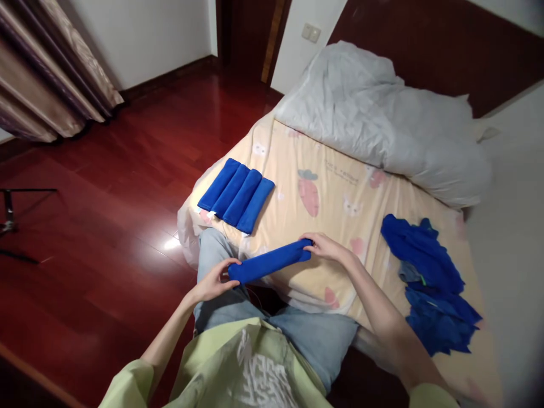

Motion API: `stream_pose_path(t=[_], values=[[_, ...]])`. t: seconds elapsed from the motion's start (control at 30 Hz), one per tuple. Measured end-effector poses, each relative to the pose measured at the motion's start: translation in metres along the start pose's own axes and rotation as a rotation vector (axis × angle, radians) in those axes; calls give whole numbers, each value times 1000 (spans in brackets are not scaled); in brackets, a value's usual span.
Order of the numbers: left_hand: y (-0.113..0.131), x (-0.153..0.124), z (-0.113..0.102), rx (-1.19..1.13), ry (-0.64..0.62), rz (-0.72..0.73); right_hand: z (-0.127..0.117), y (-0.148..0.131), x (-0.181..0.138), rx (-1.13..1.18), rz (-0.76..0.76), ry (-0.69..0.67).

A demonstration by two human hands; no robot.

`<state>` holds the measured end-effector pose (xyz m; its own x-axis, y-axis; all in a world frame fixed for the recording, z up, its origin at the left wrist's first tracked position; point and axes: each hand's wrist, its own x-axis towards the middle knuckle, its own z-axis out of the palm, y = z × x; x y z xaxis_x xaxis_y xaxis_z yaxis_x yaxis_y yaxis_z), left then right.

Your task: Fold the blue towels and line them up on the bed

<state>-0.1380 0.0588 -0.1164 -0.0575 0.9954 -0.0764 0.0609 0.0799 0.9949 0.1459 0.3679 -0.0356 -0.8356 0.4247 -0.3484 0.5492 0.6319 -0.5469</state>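
A blue folded cloth (270,263), long and narrow, is stretched between my two hands above my lap and the bed's near edge. Its left end sits in my left hand (216,279), thumb on one side and fingers on the other. At the other end, the fingertips of my right hand (319,247) pinch the cloth near its corner. Several similar blue folded cloths (236,195) lie side by side on the bed, beyond my left hand. To the right, a loose crumpled heap of blue cloths (429,272) rests on the sheet.
The bed (335,221) has a cream sheet printed with carrots and cats. A grey bulky quilt (382,119) lies along the headboard side. Dark red wooden floor (106,215) spreads to the left, with a curtain (55,68) and a black metal stand (9,212).
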Motion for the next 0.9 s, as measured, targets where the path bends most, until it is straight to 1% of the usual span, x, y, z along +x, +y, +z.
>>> stream_pose_path(t=[0.07,0.17,0.27,0.37,0.47,0.53,0.6,0.7,0.77,0.9], values=[[6,6,-20,63,120,71,-20,-13,37,-99,-82,3],[16,20,-56,239,294,236,-47,-36,102,-257,-218,106],[18,37,-95,480,394,407,-65,-66,173,-429,-332,233],[7,56,-127,721,468,554,-72,-96,242,-633,-388,320],[-13,76,-151,901,472,635,-68,-112,300,-764,-413,410],[-27,88,-163,959,446,645,-63,-112,331,-776,-397,473],[-39,99,-172,980,404,637,-56,-107,356,-749,-363,511],[-53,115,-179,1001,327,606,-42,-93,387,-703,-326,521],[-60,123,-180,1033,301,585,-29,-83,404,-689,-311,533],[-73,132,-178,1086,344,582,3,-65,425,-657,-224,565]])
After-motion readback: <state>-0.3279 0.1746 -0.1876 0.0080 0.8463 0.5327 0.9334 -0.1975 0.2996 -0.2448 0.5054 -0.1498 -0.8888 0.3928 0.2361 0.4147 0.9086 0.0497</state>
